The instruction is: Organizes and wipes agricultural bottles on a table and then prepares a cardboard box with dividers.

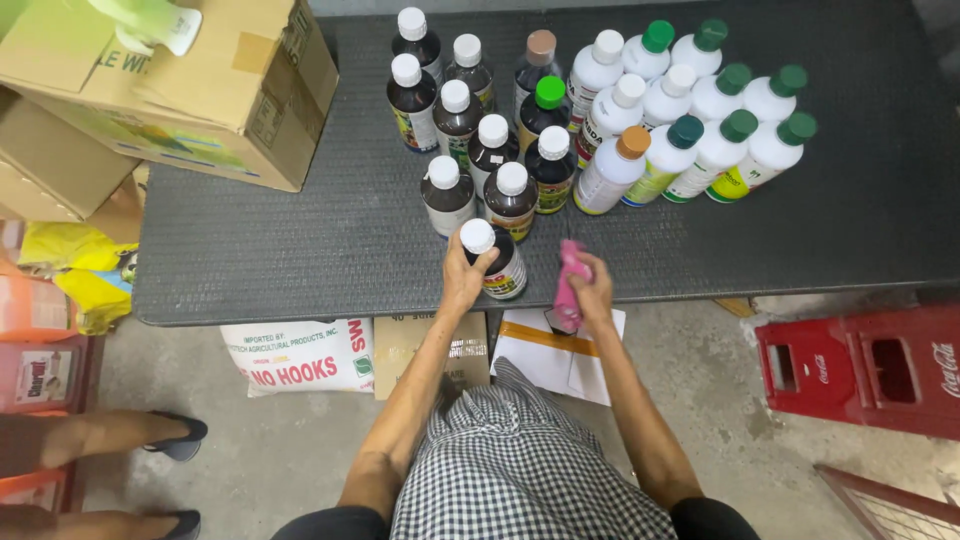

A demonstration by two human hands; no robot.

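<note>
Left hand point(462, 275) clamped on dark white-capped bottle point(497, 260) at front edge of grey worktop point(250, 250), right hand point(594, 290) closed around pink cloth point(568, 285) just beside it.

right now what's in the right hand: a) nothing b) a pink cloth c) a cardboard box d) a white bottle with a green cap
b: the right hand grips a pink cloth at the table edge, while the left hand holds a dark bottle with a white cap.
</note>
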